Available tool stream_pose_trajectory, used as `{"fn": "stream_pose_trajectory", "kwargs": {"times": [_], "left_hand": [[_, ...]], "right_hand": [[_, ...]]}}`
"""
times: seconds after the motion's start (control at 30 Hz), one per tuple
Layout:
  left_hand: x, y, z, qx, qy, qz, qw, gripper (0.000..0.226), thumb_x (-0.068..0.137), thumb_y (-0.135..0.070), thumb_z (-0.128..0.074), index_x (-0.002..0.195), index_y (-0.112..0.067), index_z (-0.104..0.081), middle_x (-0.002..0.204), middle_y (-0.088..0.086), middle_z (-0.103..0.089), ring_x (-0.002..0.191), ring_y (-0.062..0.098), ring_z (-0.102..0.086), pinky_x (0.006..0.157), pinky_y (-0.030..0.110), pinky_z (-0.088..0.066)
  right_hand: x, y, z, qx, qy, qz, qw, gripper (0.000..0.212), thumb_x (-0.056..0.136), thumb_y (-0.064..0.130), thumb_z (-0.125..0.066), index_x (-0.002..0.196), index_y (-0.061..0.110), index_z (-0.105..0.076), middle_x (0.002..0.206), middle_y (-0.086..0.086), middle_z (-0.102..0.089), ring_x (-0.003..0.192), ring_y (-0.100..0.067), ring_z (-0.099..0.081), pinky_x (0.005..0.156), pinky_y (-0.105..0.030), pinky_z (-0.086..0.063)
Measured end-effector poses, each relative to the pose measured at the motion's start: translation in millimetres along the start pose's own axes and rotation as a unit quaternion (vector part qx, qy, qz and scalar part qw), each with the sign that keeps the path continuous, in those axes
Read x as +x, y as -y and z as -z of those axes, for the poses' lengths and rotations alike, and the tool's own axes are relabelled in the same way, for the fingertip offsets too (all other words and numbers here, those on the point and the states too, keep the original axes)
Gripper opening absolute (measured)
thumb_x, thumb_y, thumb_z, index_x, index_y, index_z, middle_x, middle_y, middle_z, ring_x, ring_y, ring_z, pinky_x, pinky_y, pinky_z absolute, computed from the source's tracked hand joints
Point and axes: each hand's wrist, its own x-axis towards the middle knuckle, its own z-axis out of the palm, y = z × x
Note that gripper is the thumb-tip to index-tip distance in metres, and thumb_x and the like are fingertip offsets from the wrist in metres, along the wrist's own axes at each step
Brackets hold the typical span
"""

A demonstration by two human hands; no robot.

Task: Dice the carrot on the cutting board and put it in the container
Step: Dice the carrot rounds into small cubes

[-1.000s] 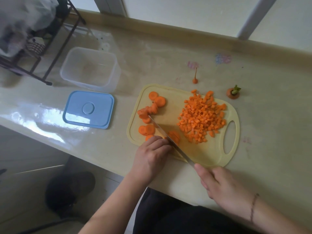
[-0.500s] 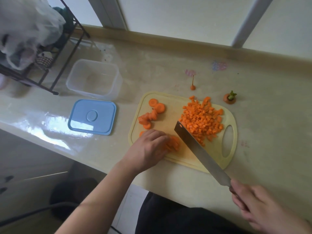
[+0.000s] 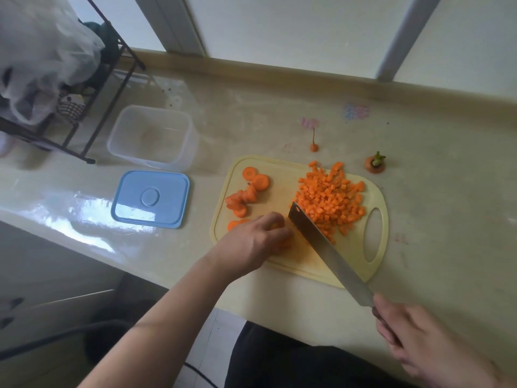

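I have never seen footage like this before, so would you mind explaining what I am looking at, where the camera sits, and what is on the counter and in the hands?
There is no machine here: a person works with two bare hands, and the single picture comes from a wide-angle camera worn on the head, looking forward and down.

On the counter lies a yellow cutting board. It carries a pile of diced carrot on its right part and some round carrot slices on its left part. Left of the board stand an open clear container and, nearer the person, its blue lid. Beyond the board lie two trimmed carrot ends.

The right hand holds a knife by the handle, its blade slanting over the board. The left hand rests curled over carrot pieces on the board's near-left part.
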Motion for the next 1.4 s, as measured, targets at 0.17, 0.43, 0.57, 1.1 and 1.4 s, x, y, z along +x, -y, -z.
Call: {"fn": "stream_pose_trajectory", "kwargs": {"times": [0.17,0.43,0.57,1.1,1.4], "left_hand": [[-11.7,-13.3,-16.6,0.001,-0.071,0.127,0.989,0.038,0.080,-0.028,-0.071,0.110,-0.004,-0.069,0.109,0.016,-0.060,0.068,0.034,-0.064,0.048,0.040,-0.056],[1.8,-51.5,-34.2,-0.084,-0.143,0.313,0.935,0.047,0.071,-0.032,-0.084,0.108,-0.006,-0.072,0.105,0.013,-0.061,0.068,0.035,-0.065,0.060,0.039,-0.057],[0.0,-57.7,-37.5,-0.090,-0.166,0.327,0.926,0.048,0.069,-0.029,-0.089,0.108,-0.006,-0.073,0.104,0.012,-0.062,0.073,0.034,-0.066,0.063,0.039,-0.058],[-3.1,-54.4,-36.3,-0.082,-0.178,0.328,0.924,0.048,0.070,-0.029,-0.091,0.108,-0.007,-0.072,0.103,0.011,-0.062,0.074,0.033,-0.066,0.063,0.038,-0.058],[1.2,-50.6,-43.0,-0.051,-0.192,0.281,0.939,0.052,0.070,-0.032,-0.091,0.110,-0.007,-0.070,0.103,0.010,-0.061,0.073,0.030,-0.066,0.057,0.037,-0.059]], "right_hand": [[7.1,7.1,-4.6,-0.059,0.004,0.026,0.998,0.074,0.060,0.092,-0.033,0.057,0.018,-0.040,0.048,0.001,-0.037,0.041,-0.015,-0.028,0.041,-0.022,-0.024],[16.8,10.6,-18.5,-0.143,-0.076,0.100,0.982,0.085,0.058,0.099,-0.019,0.056,0.016,-0.038,0.044,0.003,-0.035,0.041,-0.006,-0.031,0.048,-0.021,-0.030],[16.4,7.6,-18.5,-0.153,-0.092,0.107,0.978,0.073,0.067,0.085,-0.023,0.057,0.015,-0.038,0.045,0.002,-0.036,0.042,-0.007,-0.032,0.047,-0.021,-0.029],[25.4,12.1,-12.3,-0.149,-0.067,0.091,0.982,0.070,0.077,0.083,-0.024,0.053,0.020,-0.045,0.040,0.004,-0.033,0.035,-0.008,-0.030,0.043,-0.018,-0.027],[23.1,14.4,-9.6,-0.139,-0.071,0.090,0.984,0.089,0.051,0.104,-0.021,0.053,0.018,-0.041,0.040,0.003,-0.033,0.038,-0.007,-0.028,0.041,-0.015,-0.026]]}}
